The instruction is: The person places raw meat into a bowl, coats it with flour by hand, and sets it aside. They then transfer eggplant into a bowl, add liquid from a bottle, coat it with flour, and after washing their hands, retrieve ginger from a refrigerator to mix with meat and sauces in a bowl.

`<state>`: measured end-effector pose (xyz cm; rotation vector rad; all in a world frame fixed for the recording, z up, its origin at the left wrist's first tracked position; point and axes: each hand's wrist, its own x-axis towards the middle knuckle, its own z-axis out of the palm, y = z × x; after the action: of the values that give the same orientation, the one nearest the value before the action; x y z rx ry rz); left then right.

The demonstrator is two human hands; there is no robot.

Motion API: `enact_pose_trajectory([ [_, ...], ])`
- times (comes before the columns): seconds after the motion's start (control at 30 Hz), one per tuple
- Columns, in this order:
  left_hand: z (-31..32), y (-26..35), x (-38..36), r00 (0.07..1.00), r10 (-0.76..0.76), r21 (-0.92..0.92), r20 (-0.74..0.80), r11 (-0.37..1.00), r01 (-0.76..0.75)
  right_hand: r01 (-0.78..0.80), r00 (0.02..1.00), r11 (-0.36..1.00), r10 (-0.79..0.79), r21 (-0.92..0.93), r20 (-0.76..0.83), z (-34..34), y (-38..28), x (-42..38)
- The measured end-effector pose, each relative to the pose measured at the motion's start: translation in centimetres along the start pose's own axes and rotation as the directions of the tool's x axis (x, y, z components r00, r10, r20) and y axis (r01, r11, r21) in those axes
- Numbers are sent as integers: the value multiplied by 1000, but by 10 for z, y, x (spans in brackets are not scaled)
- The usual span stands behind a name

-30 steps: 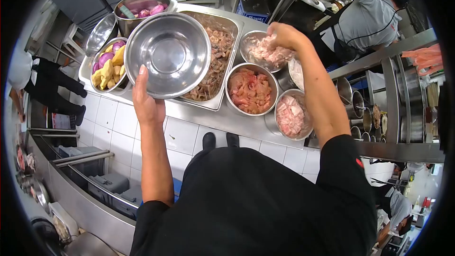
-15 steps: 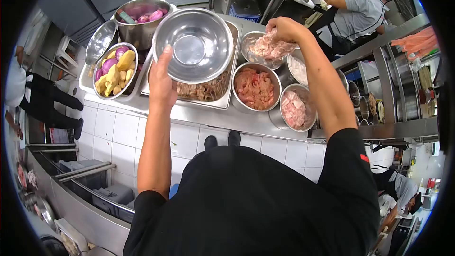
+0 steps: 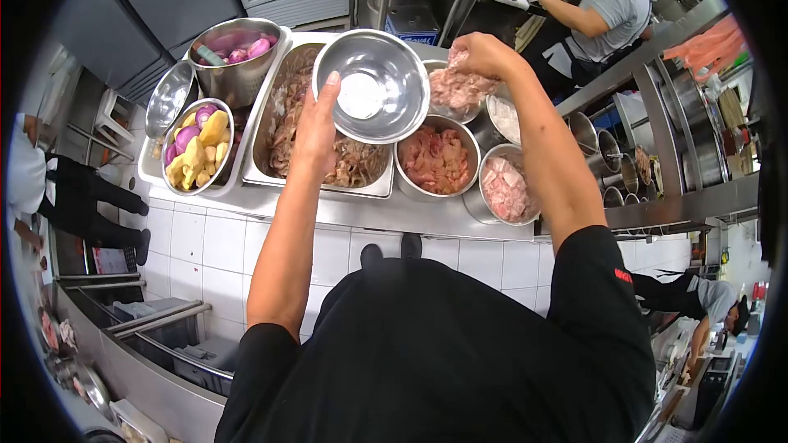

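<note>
My left hand (image 3: 317,133) grips the rim of an empty metal bowl (image 3: 392,107), thumb inside, above a rectangular tray (image 3: 254,174) of dark sliced meat (image 3: 283,135). Over a round container at the back, my right hand (image 3: 478,57) is closed on pale pink meat (image 3: 460,89), part of which hangs below the fingers. Nearer me stands a pot of orange-pink meat (image 3: 435,157). To its right is a container of pale meat chunks (image 3: 506,187), with a container of white pieces (image 3: 503,119) behind it.
At the left of the counter are a bowl of ginger and onions (image 3: 195,152), a tall pot (image 3: 234,78) with onions and an empty tilted bowl (image 3: 170,98). A person in grey (image 3: 611,20) stands at the back right. Metal shelving (image 3: 669,139) is on the right.
My left hand has moved the empty bowl to the right, nearer my right hand, uncovering more of the tray. The back-right person's arm now reaches left.
</note>
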<state>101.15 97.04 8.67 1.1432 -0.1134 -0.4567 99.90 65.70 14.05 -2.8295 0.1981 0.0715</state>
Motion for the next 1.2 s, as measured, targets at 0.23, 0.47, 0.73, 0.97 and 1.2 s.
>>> enact_pose_trajectory([
  [0.23, -3, 0, 7, 999, 12, -24, 41, 1000, -11, -23, 992, 972, 52, 236, -113, -12, -1, -3],
  [0.47, -12, -13, 14, 1000, 23, 69, 17, 997, -24, 74, 996, 997, -74, 11, -48, -11, -5, 3],
  [0.73, -4, -13, 13, 1000, 25, 75, 7, 997, -26, 179, 980, 963, -156, 202, -121, -43, -6, 5],
  [0.97, 18, -10, 15, 976, -118, 55, 184, 993, 109, 309, 950, 754, -224, 579, -216, -105, -49, -16],
  [1.2, 46, -37, 33, 953, -107, -106, 282, 984, 142, 178, 977, 942, -205, 283, 66, -26, -69, -23],
])
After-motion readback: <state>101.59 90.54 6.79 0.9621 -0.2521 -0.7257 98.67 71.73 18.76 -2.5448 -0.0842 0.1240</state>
